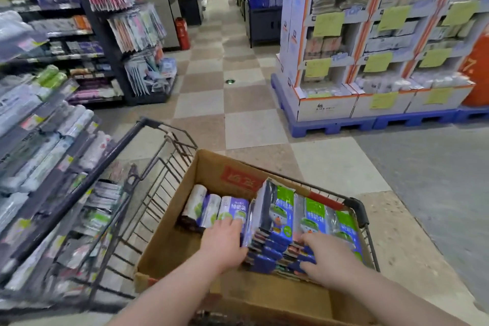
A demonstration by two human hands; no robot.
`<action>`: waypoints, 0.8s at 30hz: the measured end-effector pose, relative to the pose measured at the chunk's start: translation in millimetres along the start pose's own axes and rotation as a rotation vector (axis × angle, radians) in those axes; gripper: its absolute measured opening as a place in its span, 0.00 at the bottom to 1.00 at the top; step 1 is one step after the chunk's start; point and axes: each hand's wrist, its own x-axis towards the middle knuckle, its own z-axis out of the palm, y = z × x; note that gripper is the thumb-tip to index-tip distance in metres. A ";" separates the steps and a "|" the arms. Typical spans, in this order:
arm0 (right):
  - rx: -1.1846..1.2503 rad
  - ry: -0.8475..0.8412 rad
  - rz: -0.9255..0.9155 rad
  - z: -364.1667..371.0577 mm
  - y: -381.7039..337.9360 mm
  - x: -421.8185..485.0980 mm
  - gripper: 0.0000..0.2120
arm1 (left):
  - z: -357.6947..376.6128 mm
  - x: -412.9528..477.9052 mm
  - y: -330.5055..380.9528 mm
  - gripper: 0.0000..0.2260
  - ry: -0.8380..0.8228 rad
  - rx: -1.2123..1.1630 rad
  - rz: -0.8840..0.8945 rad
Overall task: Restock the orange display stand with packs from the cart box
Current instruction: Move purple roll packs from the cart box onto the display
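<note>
A brown cardboard box (169,235) rests in a wire shopping cart (148,182) in front of me. Inside lies a stack of blue and green packs (280,222), tilted up on its left edge, beside three rolled packs (211,210) at the box's far left. My left hand (225,241) presses against the stack's left side. On the stack's near right part, my right hand (328,257) lies with fingers curled over the packs. The display stand (354,61), white cardboard with orange trim, stands on blue pallets at the right, across the aisle.
Shelves of hanging goods (39,140) close in on the cart's left. A checkered tile aisle (238,87) runs ahead, with a red fire extinguisher (182,33) at the far left corner. A large orange sign (479,69) stands at the right edge.
</note>
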 end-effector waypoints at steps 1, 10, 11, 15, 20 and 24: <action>0.017 -0.014 0.005 1.7 -4.4 10.0 0.21 | -0.1 14.1 -11.5 0.27 -0.013 -0.011 -0.030; 0.128 -0.170 0.069 27.9 -19.8 65.5 0.22 | 20.8 118.3 -81.7 0.30 -0.124 -0.235 -0.286; 0.139 -0.185 0.070 31.3 -19.8 69.6 0.23 | 24.7 126.3 -84.4 0.29 -0.150 -0.251 -0.305; 0.184 -0.247 0.074 42.5 -18.7 82.2 0.25 | 40.1 151.6 -84.3 0.30 -0.174 -0.222 -0.326; 0.216 -0.321 0.101 54.4 -18.0 89.5 0.24 | 42.0 180.0 -84.3 0.35 -0.166 -0.045 -0.287; 0.225 -0.345 0.109 62.5 -16.7 91.4 0.23 | 41.7 195.2 -81.9 0.33 -0.199 0.020 -0.292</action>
